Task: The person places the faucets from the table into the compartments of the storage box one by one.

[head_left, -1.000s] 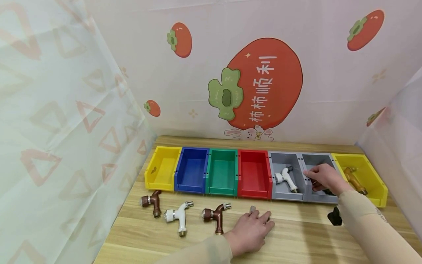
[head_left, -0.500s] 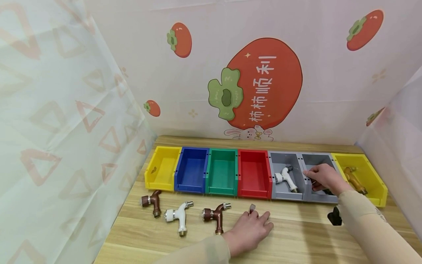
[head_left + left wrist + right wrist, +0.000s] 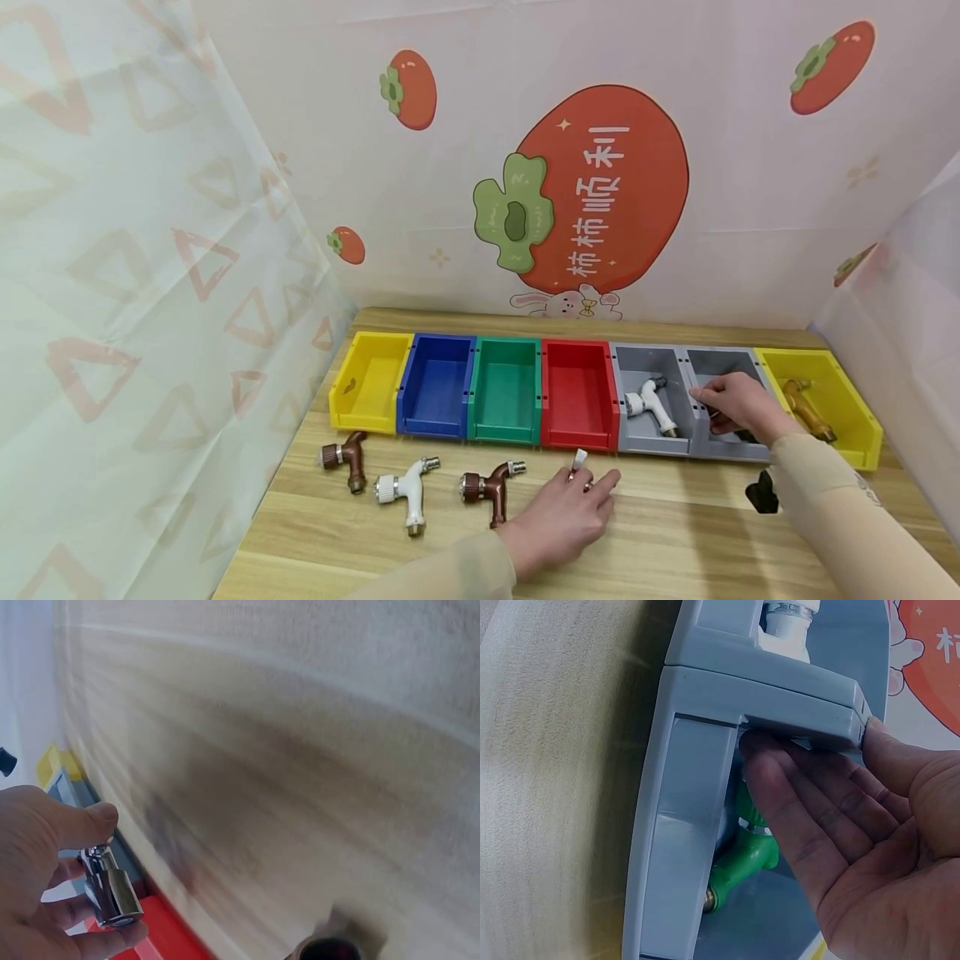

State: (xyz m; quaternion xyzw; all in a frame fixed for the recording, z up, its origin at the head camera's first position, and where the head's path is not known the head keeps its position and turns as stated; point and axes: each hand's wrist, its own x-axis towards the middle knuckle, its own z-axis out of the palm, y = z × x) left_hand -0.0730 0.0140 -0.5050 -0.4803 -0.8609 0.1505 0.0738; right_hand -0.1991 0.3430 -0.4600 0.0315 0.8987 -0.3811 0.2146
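The left hand is reaching toward two o'clock over the worktop, its thumb and curled fingers gripping a metal fitting. The right hand is reaching toward ten-thirty and pinching a grey bin's side wall, fingers lying inside beside a green tap. Against half a second earlier, the fitting is showing slightly nearer one o'clock; the right hand is holding position.

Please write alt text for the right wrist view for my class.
A right hand grips a gray bin by its side wall, fingers inside. A green tap lies inside, partly hidden by the fingers; part of a white tap shows in the adjoining bin.
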